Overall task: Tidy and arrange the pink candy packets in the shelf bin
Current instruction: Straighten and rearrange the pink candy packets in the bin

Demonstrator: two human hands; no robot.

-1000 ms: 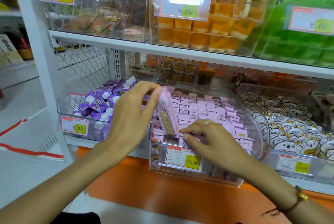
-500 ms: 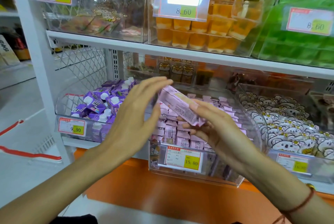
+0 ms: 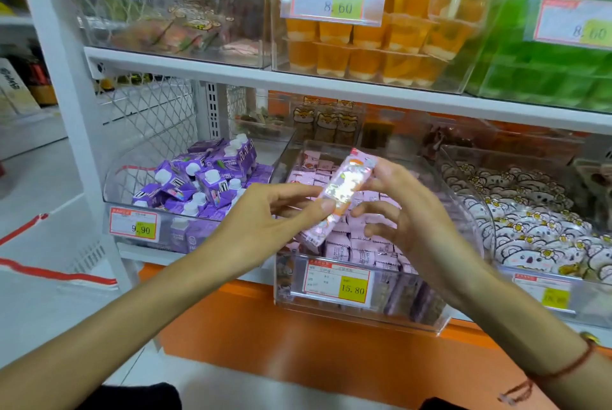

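The left hand (image 3: 265,221) pinches the lower part of a long, glossy pink candy packet (image 3: 341,197) between thumb and forefinger, the other fingers loosely extended. The right hand (image 3: 407,211) grips the packet's upper end from behind, thumb near the top and fingers curled below it. The packet is held tilted, its top leaning to the right, in the air just above the clear plastic shelf bin (image 3: 331,310), which is filled with rows of small pink candy packets (image 3: 351,244). Half a second ago the packet lay flatter across the right palm with its plain back showing; now it stands steeper and its shiny printed face is turned toward the camera, and the left hand has closed onto it. A yellow and white price label reading 15.80 (image 3: 337,282) sits on the bin's front. To the left is a clear bin of purple drink cartons (image 3: 205,184); to the right, a bin of white koala-printed packets (image 3: 530,227). The white shelf above (image 3: 231,70) carries orange jelly cups (image 3: 364,45) and green packets (image 3: 556,78). A thin red cord bracelet (image 3: 569,366) circles the right wrist.
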